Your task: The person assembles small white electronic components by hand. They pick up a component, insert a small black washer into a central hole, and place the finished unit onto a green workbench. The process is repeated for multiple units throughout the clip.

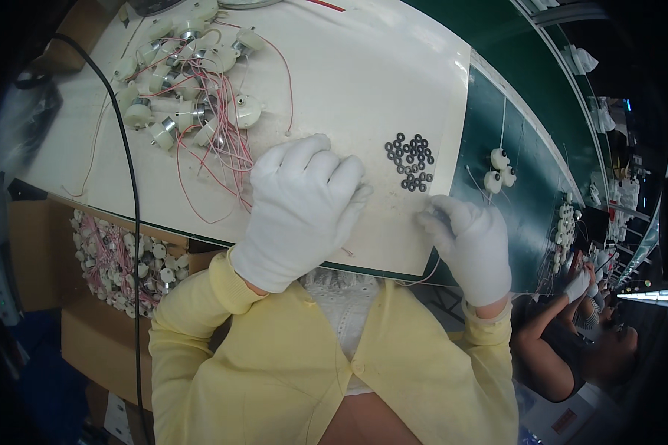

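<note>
My left hand (pixel 304 200), in a white glove, rests over the white board with its fingers curled under. Whatever it may hold is hidden beneath the glove. To the right, my right hand (pixel 473 245), gloved alike, has thumb and forefinger drawn together at the board's edge; anything between them is too small to name. Just beyond it lies a cluster of small black rings (pixel 410 159). Left of my left hand is a heap of small white-and-metal motors (pixel 189 81) with pink and red wires (pixel 226 137). A thin pale wire (pixel 423 278) shows beside my right wrist.
Below left, an open cardboard box (pixel 33 252) holds many similar motors (pixel 137 256). A black cable (pixel 126 141) hangs across the left. Several white parts (pixel 500 169) lie on the green surface (pixel 475 133) at right, where another person (pixel 564 341) works.
</note>
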Demonstrator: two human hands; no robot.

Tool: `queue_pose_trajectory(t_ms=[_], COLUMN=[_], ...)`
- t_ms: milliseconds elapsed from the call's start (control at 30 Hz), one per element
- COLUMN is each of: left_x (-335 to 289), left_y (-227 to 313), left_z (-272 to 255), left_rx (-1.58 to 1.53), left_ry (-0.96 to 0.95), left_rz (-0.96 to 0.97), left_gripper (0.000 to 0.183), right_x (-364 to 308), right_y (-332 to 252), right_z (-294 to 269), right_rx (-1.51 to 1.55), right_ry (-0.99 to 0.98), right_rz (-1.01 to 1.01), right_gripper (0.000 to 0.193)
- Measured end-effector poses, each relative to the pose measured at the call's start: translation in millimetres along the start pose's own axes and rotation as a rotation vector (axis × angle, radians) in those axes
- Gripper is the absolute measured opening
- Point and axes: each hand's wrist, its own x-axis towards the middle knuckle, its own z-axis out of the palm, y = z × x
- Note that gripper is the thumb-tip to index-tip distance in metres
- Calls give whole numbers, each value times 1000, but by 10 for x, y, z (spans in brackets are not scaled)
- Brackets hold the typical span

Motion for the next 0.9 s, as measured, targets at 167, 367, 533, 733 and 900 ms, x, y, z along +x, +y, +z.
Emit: queue_pose_trajectory(t_ms=[167, 367, 533, 733, 900], left_x=[-14, -16, -27, -26, -16], left_y=[-16, 16, 5, 15, 9], left_z=[34, 11, 35, 26, 23], left_rx=[20, 42, 64, 80, 77], left_ry=[40, 38, 46, 34, 17], left_rz=[30, 33, 44, 48, 53], left_gripper=[30, 29, 28, 27, 27], right_x=[-49, -188, -398, -407, -313], right_y=[-13, 203, 372, 273, 156], right_z=[124, 388, 383, 49, 123], right_rx=[36, 347, 110, 403, 148], right_ry=[91, 216, 238, 187, 196], right_rz=[42, 533, 481, 729, 292], right_gripper=[27, 16, 15, 33, 55])
